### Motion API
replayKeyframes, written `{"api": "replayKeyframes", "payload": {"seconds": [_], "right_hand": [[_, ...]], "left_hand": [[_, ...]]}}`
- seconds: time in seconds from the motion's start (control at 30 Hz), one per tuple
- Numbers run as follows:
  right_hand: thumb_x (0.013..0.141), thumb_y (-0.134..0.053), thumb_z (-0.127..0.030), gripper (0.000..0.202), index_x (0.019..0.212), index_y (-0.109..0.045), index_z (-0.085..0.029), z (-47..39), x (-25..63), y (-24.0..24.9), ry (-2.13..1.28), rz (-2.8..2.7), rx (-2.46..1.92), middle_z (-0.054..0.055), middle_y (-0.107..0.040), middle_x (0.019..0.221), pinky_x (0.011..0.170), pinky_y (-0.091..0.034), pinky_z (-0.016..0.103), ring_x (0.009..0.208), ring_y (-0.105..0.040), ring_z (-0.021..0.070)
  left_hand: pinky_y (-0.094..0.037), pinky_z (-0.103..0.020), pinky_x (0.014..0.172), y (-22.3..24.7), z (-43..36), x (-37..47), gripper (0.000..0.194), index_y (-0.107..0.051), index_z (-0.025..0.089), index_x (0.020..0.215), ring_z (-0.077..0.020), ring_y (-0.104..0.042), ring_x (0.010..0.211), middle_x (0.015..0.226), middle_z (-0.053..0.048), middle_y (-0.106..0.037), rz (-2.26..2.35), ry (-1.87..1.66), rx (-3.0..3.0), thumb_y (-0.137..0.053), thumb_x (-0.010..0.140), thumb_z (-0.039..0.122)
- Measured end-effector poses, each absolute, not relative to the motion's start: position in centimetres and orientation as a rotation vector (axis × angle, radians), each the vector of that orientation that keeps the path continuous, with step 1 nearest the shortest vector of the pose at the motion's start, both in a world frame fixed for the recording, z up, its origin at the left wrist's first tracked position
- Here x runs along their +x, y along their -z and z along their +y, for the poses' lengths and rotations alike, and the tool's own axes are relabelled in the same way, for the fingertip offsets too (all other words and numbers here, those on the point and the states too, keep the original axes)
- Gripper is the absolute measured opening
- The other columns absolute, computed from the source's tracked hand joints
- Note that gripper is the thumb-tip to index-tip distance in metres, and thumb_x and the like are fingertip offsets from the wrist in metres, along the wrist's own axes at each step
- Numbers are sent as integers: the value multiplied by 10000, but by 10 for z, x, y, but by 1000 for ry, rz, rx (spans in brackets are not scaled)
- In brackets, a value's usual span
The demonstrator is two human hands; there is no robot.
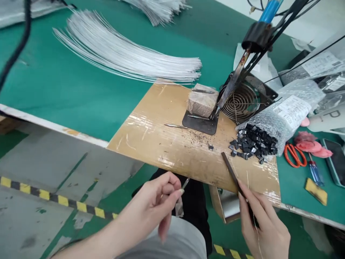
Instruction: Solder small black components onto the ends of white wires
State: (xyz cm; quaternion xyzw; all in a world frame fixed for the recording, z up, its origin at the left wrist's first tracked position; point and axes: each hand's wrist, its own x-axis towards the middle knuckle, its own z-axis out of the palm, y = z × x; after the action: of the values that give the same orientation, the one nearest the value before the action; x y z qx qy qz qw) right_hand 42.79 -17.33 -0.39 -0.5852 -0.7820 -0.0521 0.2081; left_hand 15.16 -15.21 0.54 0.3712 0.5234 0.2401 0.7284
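My left hand (161, 201) pinched a small shiny piece (185, 183) between thumb and forefinger, close to the near edge of the cardboard (145, 133). My right hand (264, 216) was closed around a dark stick (230, 167), and its tip was over the cardboard, near the black parts (254, 141). A thin wire (256, 230) passed along this right hand.
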Motion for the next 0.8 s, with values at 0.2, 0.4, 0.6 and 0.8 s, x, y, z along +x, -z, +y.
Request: {"api": "replayKeyframes", "payload": {"seconds": [0.2, 0.4, 0.6, 0.8], "right_hand": [[965, -624, -102, 452, 1392, -624, -247, -182, 419, -1, 44, -2153, -1652, 48, -724, 1057, 854, -504, 215, 887, -696, 134], [883, -707, -24, 659, 1460, -575, -313, -187, 413, 3, 63, -2148, -1539, 21, -764, 1026, 819, -543, 219, 776, -729, 122], [947, -559, -14, 694, 1577, -407, -259, -182, 404, 7, -6, -2401, -1412, 15, -782, 890, 682, -551, 203, 694, -740, 130], [932, -511, 24, 741, 1611, -330, -210, -181, 400, 11, -61, -2477, -1371, 11, -734, 761, 622, -528, 203, 621, -697, 128]], "left_hand": [[-403, -248, 506, 17, -149, 169, 418, -629, 176, 1000, -137, -583, 400, 446, 52, -580, 1073, -648, 599, -664, 870, 571], [-302, -212, 380, 23, -146, 169, 455, -662, 160, 871, -79, -523, 323, 591, 42, -583, 1056, -610, 575, -720, 817, 608], [-293, -156, 313, 24, -145, 174, 512, -543, 178, 819, -55, -507, 303, 652, 33, -614, 960, -544, 504, -678, 835, 671], [-345, -157, 309, 24, -142, 173, 523, -563, 196, 860, -65, -410, 379, 599, 52, -540, 946, -484, 481, -638, 838, 713]]}}
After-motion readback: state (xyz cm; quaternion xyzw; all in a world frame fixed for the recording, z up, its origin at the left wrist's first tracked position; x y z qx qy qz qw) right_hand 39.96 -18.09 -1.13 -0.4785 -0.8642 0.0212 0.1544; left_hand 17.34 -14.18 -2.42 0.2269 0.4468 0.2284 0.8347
